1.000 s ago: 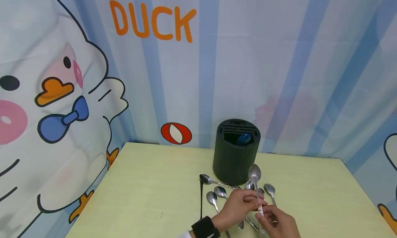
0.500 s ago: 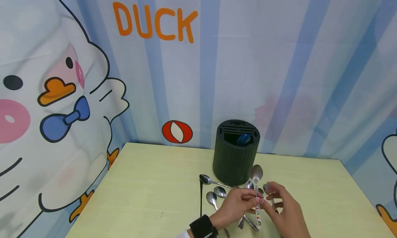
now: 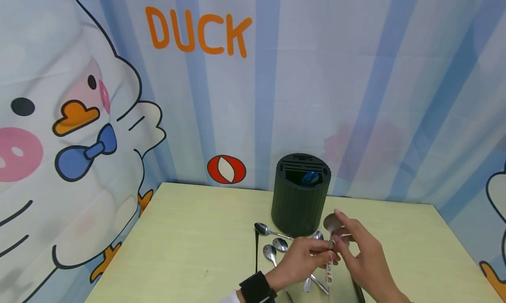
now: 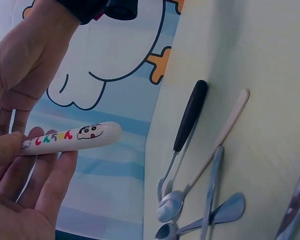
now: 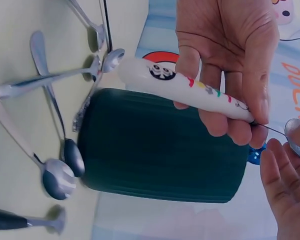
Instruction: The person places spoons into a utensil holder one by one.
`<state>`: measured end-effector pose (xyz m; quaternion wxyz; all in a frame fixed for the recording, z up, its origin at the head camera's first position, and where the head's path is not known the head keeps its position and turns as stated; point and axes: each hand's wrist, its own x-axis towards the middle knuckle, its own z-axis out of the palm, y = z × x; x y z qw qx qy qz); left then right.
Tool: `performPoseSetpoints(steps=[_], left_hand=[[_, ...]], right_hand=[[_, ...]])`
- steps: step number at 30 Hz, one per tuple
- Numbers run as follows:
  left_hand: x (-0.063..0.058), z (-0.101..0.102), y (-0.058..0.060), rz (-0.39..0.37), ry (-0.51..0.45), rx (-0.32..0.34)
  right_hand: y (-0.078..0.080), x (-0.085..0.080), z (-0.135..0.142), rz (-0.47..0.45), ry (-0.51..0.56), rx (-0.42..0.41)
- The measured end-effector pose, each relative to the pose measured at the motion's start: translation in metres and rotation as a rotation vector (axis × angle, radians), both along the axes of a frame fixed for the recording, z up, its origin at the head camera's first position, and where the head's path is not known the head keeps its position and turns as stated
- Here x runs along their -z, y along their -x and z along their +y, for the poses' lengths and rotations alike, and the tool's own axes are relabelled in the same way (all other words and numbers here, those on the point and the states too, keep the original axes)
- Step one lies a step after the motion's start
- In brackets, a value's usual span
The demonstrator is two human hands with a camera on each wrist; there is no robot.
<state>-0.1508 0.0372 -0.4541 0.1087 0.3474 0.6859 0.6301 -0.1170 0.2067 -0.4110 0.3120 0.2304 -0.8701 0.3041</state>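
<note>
The left hand (image 3: 298,259) pinched a white-handled spoon (image 5: 200,95) along its handle, thumb on one side and fingers on the other, while the right hand (image 3: 365,252) grasped the same spoon by its bowl. The spoon was held above the desk (image 3: 197,232), bowl pointing away from the person and printed handle end toward them.

Below the hands and to their left lay steel spoons (image 3: 280,244), some crossing. A pale-handled spoon (image 4: 234,115) lay beneath the hands, and a black-handled utensil (image 4: 191,116) below the right one. Just beyond the hands stood a dark green ribbed holder (image 3: 298,211), bounding the room ahead. To their left the desk stretched widely to a slanting side edge; to their right the stretch was shorter. Its back edge ran behind the holder, along a striped backdrop (image 3: 308,96).

The desk's near edge fell outside the head view, and a black wristband (image 3: 258,287) on the left wrist was cut off at the bottom. The left hand covered parts of several spoons. Inside the holder, a blue object (image 3: 310,178) was half hidden and could not be identified.
</note>
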Motion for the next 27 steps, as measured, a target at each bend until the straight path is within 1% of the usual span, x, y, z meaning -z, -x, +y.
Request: performPoseSetpoints(steps=[2,4,9,10,12,14,16,18,23,27], left_hand=[[-0.005,-0.001,0.002,0.03,-0.002,0.004],[-0.013,-0.004,0.001,0.043,-0.004,0.002],[-0.045,-0.013,-0.007,0.049,-0.019,0.004],[-0.051,-0.015,-0.009,0.052,-0.021,0.007],[-0.06,-0.018,-0.01,0.084,-0.016,0.0],[-0.067,-0.021,-0.011,0.114,-0.01,-0.008],[-0.072,-0.023,-0.01,0.147,-0.002,-0.023],[-0.078,-0.024,-0.009,0.176,0.0,-0.028],[-0.091,-0.027,-0.004,0.242,-0.017,-0.04],[-0.099,-0.029,0.003,0.275,-0.019,-0.068]], right_hand=[[0.002,-0.006,0.0,0.028,-0.02,-0.01],[0.004,-0.012,-0.001,0.048,-0.039,-0.014],[0.009,-0.026,-0.002,0.1,-0.067,-0.03],[0.01,-0.028,-0.002,0.116,-0.063,-0.045],[0.012,-0.033,-0.003,0.148,-0.048,-0.088],[0.014,-0.037,-0.003,0.178,-0.03,-0.135],[0.016,-0.041,-0.005,0.206,-0.016,-0.163],[0.018,-0.045,-0.007,0.241,-0.012,-0.161],[0.023,-0.059,-0.015,0.363,-0.015,-0.125],[0.028,-0.072,-0.023,0.429,-0.015,-0.132]])
